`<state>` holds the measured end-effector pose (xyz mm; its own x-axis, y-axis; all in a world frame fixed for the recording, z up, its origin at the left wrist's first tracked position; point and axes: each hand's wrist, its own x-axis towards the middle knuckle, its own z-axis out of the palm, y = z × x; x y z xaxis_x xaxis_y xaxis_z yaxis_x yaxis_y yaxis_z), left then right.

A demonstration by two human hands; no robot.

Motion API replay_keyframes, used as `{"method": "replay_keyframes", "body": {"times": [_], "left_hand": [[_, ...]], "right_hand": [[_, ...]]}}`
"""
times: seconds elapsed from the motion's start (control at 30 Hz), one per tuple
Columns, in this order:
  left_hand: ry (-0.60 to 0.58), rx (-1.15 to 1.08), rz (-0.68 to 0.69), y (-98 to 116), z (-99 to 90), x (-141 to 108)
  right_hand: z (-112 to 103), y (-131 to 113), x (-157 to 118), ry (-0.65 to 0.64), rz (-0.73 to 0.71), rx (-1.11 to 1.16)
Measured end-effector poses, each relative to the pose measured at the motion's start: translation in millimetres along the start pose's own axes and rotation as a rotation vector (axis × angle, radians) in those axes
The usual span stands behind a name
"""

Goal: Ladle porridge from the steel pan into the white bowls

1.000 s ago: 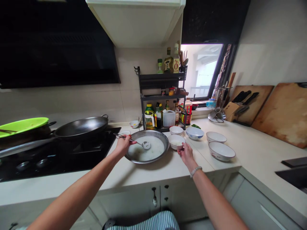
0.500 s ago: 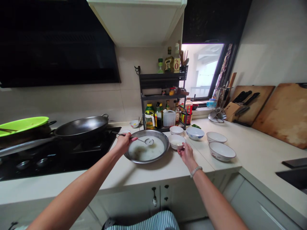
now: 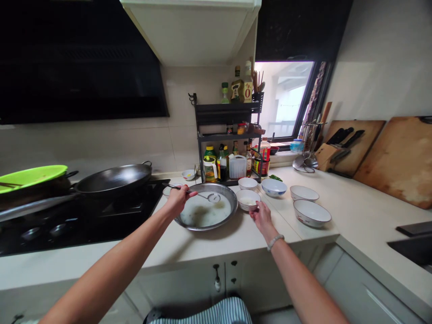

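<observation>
"Ladle (image 3: 213, 198) first: where is it?"

"Over the whitish liquid in the wide metal basin (image 3: 205, 228), which rests on the counter (image 3: 189, 249). The left hand (image 3: 178, 200) grips its dark handle."

"And the right hand (image 3: 261, 217)?"

"Its fingers grasp the near right edge of a small white bowl (image 3: 247, 206), just right of the basin."

"Anything left?"

"A wok (image 3: 116, 179), on the stove (image 3: 131, 216)."

The single view looks out from the person's head, facing forward and down across the counter (image 3: 216, 247) to the tiled wall (image 3: 182, 101), close enough that the metal basin (image 3: 206, 228) sits within arm's reach, and wide enough to span from the stove (image 3: 101, 228) at left to the cutting boards (image 3: 398, 157) at right
</observation>
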<state>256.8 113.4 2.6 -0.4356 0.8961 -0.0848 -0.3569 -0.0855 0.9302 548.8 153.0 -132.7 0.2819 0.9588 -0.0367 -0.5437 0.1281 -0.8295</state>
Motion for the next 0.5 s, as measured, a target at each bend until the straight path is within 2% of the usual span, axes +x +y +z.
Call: {"method": "replay_keyframes", "body": {"times": [0.17,0.37,0.5], "left_hand": [[0.021,-0.007,-0.009,0.5,6.2,0.1],[-0.003,-0.005,-0.008,0.8,14.6,3.1],[-0.045,-0.001,0.006,1.8,27.0,4.9]], "right_hand": [[0.4,0.0,-0.1,0.003,-0.005,-0.001],[1.2,0.2,0.0,0.005,-0.008,-0.003],[0.9,0.3,-0.4,-0.003,-0.006,-0.001]]}}
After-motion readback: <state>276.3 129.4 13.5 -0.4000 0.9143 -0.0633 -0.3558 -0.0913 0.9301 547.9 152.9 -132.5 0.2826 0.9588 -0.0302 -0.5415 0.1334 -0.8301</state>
